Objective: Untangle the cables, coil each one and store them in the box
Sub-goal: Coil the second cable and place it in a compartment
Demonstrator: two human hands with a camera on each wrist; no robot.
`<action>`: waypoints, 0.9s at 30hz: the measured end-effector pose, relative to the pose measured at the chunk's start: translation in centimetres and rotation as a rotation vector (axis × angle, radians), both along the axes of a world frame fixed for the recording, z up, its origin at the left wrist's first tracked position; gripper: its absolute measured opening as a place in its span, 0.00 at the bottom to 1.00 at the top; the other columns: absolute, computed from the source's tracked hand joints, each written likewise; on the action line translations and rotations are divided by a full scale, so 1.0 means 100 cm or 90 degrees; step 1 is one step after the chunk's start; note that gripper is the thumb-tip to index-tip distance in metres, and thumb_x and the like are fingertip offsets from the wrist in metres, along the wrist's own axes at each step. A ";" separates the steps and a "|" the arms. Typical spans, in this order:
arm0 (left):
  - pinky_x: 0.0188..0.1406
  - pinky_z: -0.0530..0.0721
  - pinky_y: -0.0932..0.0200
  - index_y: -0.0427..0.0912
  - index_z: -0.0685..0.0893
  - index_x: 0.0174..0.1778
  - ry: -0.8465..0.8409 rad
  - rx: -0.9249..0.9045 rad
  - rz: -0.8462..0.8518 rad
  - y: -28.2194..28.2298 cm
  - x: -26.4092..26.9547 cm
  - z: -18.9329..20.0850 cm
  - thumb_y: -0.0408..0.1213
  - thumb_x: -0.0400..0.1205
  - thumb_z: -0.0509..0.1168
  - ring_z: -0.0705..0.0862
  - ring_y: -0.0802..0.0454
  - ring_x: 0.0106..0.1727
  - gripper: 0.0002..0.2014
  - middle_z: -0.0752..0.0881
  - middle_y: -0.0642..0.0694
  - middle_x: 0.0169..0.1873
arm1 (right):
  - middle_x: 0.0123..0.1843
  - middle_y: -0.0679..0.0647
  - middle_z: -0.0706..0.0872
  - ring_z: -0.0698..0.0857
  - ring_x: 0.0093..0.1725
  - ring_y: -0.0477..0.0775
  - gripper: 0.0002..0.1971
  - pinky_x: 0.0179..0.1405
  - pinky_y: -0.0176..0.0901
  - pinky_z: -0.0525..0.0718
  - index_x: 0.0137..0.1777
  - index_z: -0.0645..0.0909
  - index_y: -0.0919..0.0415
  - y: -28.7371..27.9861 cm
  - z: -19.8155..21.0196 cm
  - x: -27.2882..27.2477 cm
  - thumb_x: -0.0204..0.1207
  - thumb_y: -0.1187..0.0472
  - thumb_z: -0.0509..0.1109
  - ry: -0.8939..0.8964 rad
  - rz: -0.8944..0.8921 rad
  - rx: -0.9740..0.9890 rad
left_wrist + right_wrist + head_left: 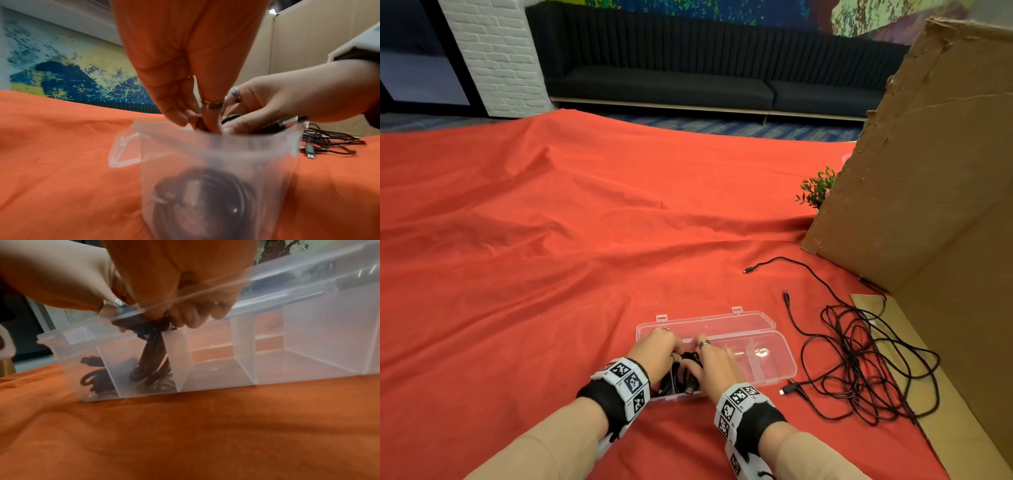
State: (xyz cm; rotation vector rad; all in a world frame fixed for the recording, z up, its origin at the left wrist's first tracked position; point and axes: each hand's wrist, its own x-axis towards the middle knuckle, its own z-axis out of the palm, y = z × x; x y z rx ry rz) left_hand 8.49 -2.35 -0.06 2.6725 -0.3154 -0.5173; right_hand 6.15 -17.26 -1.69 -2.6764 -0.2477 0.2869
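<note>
Head view: both hands lowered into the left end of a clear plastic box with its lid folded back on a red cloth. Left hand and right hand side by side, fingers bent down onto a black coiled cable between them, a plug end showing just below the right thumb. Exact grip hidden from here. Off to the right of the right hand, well apart from the box, a loose tangle of cables sprawling beside a cardboard wall. Small green plant behind that wall's edge.

Left wrist view: left fingers held close together, tips dipped past the box rim, pinching the dark cable. Right hand alongside, fingers curled over the same bundle. Lower down, a dark coil blurred behind the translucent end wall.

Right wrist view: right fingers curled tight round the top of the cable bundle, hanging down into the second compartment from the left end. Another black cable with a plug lying in the end compartment. Compartments to the right of the fingers holding nothing visible.
</note>
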 end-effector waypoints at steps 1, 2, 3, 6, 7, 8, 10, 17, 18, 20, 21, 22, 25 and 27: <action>0.56 0.83 0.53 0.44 0.87 0.52 -0.008 0.018 -0.003 -0.002 0.001 0.001 0.30 0.78 0.61 0.85 0.45 0.55 0.12 0.85 0.43 0.53 | 0.43 0.49 0.84 0.83 0.52 0.57 0.11 0.63 0.47 0.69 0.54 0.70 0.54 -0.001 0.001 -0.002 0.81 0.48 0.61 0.006 -0.011 0.032; 0.57 0.82 0.53 0.44 0.87 0.51 -0.017 0.025 0.000 -0.003 0.001 0.001 0.30 0.78 0.60 0.84 0.45 0.55 0.12 0.86 0.43 0.52 | 0.40 0.48 0.80 0.83 0.50 0.58 0.11 0.58 0.48 0.73 0.51 0.68 0.54 -0.002 0.003 -0.004 0.80 0.48 0.62 0.015 -0.016 0.052; 0.58 0.81 0.54 0.43 0.87 0.50 -0.025 0.031 0.006 -0.005 0.002 0.000 0.30 0.78 0.60 0.84 0.45 0.56 0.11 0.86 0.43 0.50 | 0.40 0.48 0.79 0.82 0.47 0.57 0.11 0.54 0.48 0.76 0.49 0.67 0.54 -0.003 0.006 -0.006 0.79 0.49 0.63 0.022 -0.018 0.063; 0.56 0.79 0.55 0.42 0.86 0.45 -0.037 0.037 0.030 -0.008 0.003 -0.001 0.32 0.77 0.61 0.83 0.45 0.56 0.09 0.82 0.45 0.43 | 0.45 0.51 0.81 0.82 0.46 0.54 0.16 0.45 0.46 0.79 0.54 0.72 0.56 -0.006 0.013 -0.016 0.77 0.45 0.66 0.037 -0.022 0.069; 0.56 0.78 0.55 0.42 0.86 0.46 -0.037 0.035 0.035 -0.009 0.004 -0.001 0.32 0.77 0.61 0.83 0.45 0.56 0.09 0.80 0.46 0.42 | 0.49 0.52 0.82 0.82 0.50 0.55 0.19 0.47 0.46 0.78 0.58 0.73 0.57 -0.006 0.017 -0.019 0.77 0.43 0.66 0.040 -0.012 0.047; 0.57 0.78 0.55 0.43 0.86 0.47 -0.038 0.033 0.036 -0.009 0.004 -0.001 0.33 0.77 0.61 0.83 0.45 0.56 0.09 0.81 0.45 0.43 | 0.54 0.54 0.82 0.82 0.55 0.56 0.22 0.54 0.47 0.77 0.63 0.72 0.58 -0.006 0.021 -0.022 0.77 0.42 0.64 0.041 0.002 0.012; 0.61 0.76 0.55 0.46 0.84 0.52 -0.050 0.027 0.038 -0.009 0.004 -0.001 0.33 0.77 0.60 0.82 0.46 0.57 0.11 0.84 0.44 0.46 | 0.65 0.57 0.79 0.79 0.65 0.59 0.27 0.70 0.50 0.70 0.73 0.67 0.59 -0.005 0.023 -0.026 0.80 0.43 0.60 0.030 0.040 -0.081; 0.61 0.78 0.56 0.49 0.88 0.53 -0.054 -0.006 0.061 -0.008 -0.001 -0.003 0.31 0.78 0.59 0.83 0.48 0.57 0.15 0.87 0.44 0.52 | 0.64 0.60 0.81 0.83 0.61 0.62 0.32 0.71 0.55 0.70 0.77 0.65 0.67 -0.001 0.022 -0.025 0.82 0.45 0.58 -0.039 0.136 -0.258; 0.60 0.80 0.55 0.48 0.88 0.53 -0.046 -0.008 0.061 -0.009 -0.001 -0.002 0.31 0.78 0.59 0.84 0.47 0.56 0.16 0.86 0.43 0.53 | 0.67 0.61 0.78 0.80 0.64 0.64 0.31 0.73 0.57 0.66 0.79 0.61 0.68 -0.001 0.022 -0.023 0.83 0.47 0.55 0.001 0.146 -0.242; 0.58 0.81 0.54 0.46 0.88 0.54 -0.037 0.000 0.057 -0.011 -0.001 -0.001 0.30 0.78 0.58 0.84 0.45 0.57 0.16 0.85 0.41 0.55 | 0.69 0.62 0.76 0.78 0.66 0.65 0.29 0.71 0.58 0.67 0.78 0.60 0.68 -0.001 0.027 -0.018 0.84 0.49 0.54 0.082 0.150 -0.225; 0.58 0.82 0.54 0.46 0.88 0.54 -0.035 0.007 0.054 -0.012 -0.001 0.000 0.30 0.78 0.58 0.84 0.45 0.57 0.16 0.85 0.40 0.56 | 0.67 0.63 0.77 0.78 0.65 0.65 0.27 0.67 0.58 0.71 0.76 0.62 0.67 -0.001 0.030 -0.015 0.83 0.49 0.55 0.088 0.150 -0.226; 0.58 0.82 0.54 0.45 0.88 0.54 -0.033 0.015 0.051 -0.013 -0.001 0.000 0.29 0.78 0.58 0.84 0.44 0.57 0.16 0.84 0.40 0.56 | 0.65 0.63 0.78 0.79 0.64 0.65 0.26 0.63 0.57 0.74 0.73 0.65 0.67 0.000 0.032 -0.013 0.83 0.49 0.55 0.093 0.152 -0.231; 0.57 0.82 0.52 0.45 0.87 0.56 -0.028 0.036 0.036 -0.015 -0.002 -0.001 0.28 0.79 0.56 0.84 0.42 0.57 0.17 0.84 0.39 0.57 | 0.63 0.64 0.80 0.80 0.62 0.66 0.23 0.60 0.58 0.76 0.69 0.70 0.68 0.005 0.044 -0.009 0.83 0.51 0.56 0.123 0.179 -0.279; 0.58 0.81 0.51 0.46 0.86 0.58 -0.024 0.048 0.027 -0.015 -0.003 -0.002 0.29 0.79 0.56 0.82 0.41 0.59 0.18 0.83 0.39 0.58 | 0.61 0.65 0.81 0.81 0.61 0.66 0.19 0.65 0.61 0.73 0.63 0.75 0.68 0.010 0.049 -0.004 0.82 0.54 0.57 0.134 0.201 -0.314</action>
